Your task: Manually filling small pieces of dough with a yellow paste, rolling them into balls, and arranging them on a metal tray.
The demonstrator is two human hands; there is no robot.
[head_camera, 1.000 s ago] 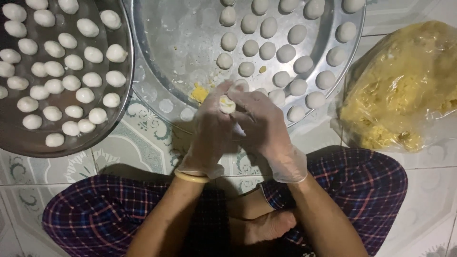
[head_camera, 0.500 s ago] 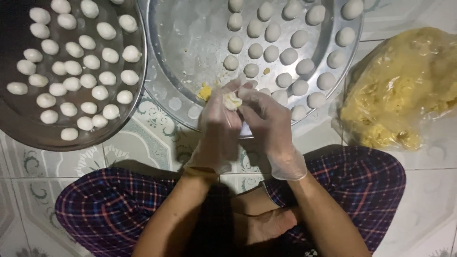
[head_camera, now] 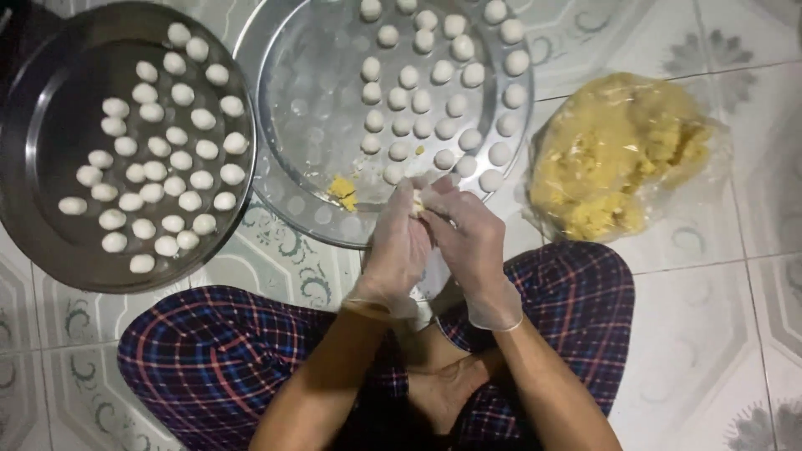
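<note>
Now, both gloved hands' fingers (head_camera: 434, 209) closed tighter over the dough ball (head_camera: 415, 200), less visible than before.

Two trays (head_camera: 510, 159) of dough balls (head_camera: 159, 171) left of bag (head_camera: 618, 154)

Patterned tile floor (head_camera: 718, 334): dark round tray (head_camera: 33, 209), steel tray (head_camera: 309, 209), bag of yellow filling (head_camera: 618, 154).
</note>
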